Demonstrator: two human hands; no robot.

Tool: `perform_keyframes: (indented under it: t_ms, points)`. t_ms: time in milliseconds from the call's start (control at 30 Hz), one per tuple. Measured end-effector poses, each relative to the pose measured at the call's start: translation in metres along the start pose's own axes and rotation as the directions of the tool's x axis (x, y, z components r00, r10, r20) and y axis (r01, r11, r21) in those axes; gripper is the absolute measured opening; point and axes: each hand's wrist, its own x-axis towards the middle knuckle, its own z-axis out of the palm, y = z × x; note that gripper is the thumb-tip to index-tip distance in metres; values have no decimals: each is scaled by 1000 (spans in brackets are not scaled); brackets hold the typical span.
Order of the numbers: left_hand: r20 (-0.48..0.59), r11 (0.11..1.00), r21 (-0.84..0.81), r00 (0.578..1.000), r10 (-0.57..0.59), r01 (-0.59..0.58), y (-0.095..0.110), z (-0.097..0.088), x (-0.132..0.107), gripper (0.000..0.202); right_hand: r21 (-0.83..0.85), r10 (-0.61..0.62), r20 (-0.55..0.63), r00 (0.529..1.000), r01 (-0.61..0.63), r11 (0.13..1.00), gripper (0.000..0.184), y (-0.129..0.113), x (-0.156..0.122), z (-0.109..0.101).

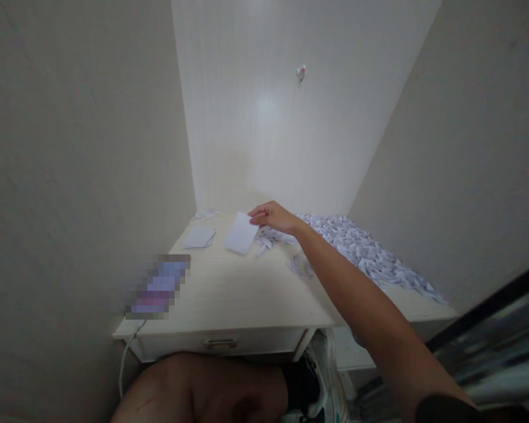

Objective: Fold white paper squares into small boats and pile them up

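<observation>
Over the back half of the desk, my right hand (273, 216) pinches a white sheet of paper (241, 234) by its upper right corner, between thumb and fingers. The sheet is tilted and seems to hang just above the desktop; whether its lower edge touches is hard to tell. To its left lies a small stack of white paper sheets (198, 237). A heap of cut paper strips (357, 247) spreads behind and to the right of my forearm, with a few loose strips near the hand. My left hand is out of view.
A pixelated phone-like device (161, 286) lies at the desk's (247, 299) left edge, a white cable (124, 358) running down from it. Walls close in on three sides. Below the front edge are a drawer handle (221, 343), a bent leg (211, 385) and a shoe (328, 376).
</observation>
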Motion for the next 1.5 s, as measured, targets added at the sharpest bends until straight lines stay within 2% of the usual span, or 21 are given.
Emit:
perform_keyframes:
  t_ms: [67, 100, 133, 167, 200, 233, 267, 300, 333, 367, 400, 433, 500, 600, 733, 967, 1200, 1367, 1500]
  points:
    - [-133, 1000, 4, 991, 26, -26, 9, -16, -8, 36, 84, 47, -16, 999, -46, 995, 17, 4, -17, -1]
    - [-240, 998, 9, 969, 55, -54, 16, -23, -7, 38, 104, 67, -26, 997, -64, 992, 17, 7, -23, 0]
    - [-479, 990, 18, 868, 130, -139, 26, -30, -2, 40, 114, 82, -32, 996, -78, 990, 18, 11, -27, 2]
    - [-638, 975, 44, 745, 194, -217, 38, -37, 6, 46, 118, 90, -29, 995, -86, 989, 19, 16, -31, 4]
    - [-684, 960, 63, 688, 241, -273, 49, -43, 17, 55, 116, 93, -14, 996, -90, 989, 20, 21, -33, 7]
    - [-688, 949, 54, 677, 261, -311, 60, -49, 30, 63, 114, 89, 9, 996, -90, 989, 21, 27, -36, 10]
    - [-671, 943, 6, 698, 250, -333, 69, -53, 44, 72, 110, 84, 40, 996, -88, 990, 21, 34, -37, 14]
    - [-636, 939, -75, 741, 215, -336, 75, -57, 58, 78, 108, 77, 70, 995, -84, 991, 22, 42, -39, 17]
    - [-590, 935, -164, 791, 163, -315, 78, -59, 71, 78, 108, 71, 91, 993, -80, 991, 22, 49, -40, 21]
    - [-556, 930, -226, 822, 121, -289, 78, -60, 81, 75, 112, 66, 100, 993, -78, 991, 23, 57, -40, 24]
    - [-549, 923, -265, 831, 93, -279, 77, -61, 90, 73, 124, 64, 93, 994, -75, 989, 23, 65, -41, 27]
    - [-562, 917, -288, 824, 73, -277, 73, -60, 96, 70, 143, 64, 71, 995, -74, 987, 23, 71, -41, 30]
    - [-619, 907, -302, 784, 49, -295, 67, -60, 101, 66, 202, 68, -2, 998, -66, 977, 24, 81, -40, 36]
    - [-683, 888, -328, 730, 13, -322, 64, -59, 101, 65, 328, 86, -99, 991, -49, 943, 28, 88, -40, 42]
    - [-733, 863, -351, 680, -11, -364, 70, -59, 97, 65, 459, 124, -142, 982, -45, 887, 34, 88, -42, 49]
    - [-795, 856, -328, 607, -20, -400, 69, -60, 97, 62, 467, 146, -179, 973, -46, 883, 37, 87, -44, 54]
    - [-804, 832, -322, 595, 12, -452, 70, -60, 98, 59, 439, 95, -145, 985, -22, 898, 34, 87, -45, 56]
    - [-815, 852, -272, 578, 42, -446, 70, -61, 99, 53, 477, 105, -123, 987, -34, 878, 35, 87, -46, 55]
    - [-839, 865, -235, 542, 50, -443, 68, -63, 99, 51, 489, 131, -50, 990, -90, 868, 35, 87, -47, 55]
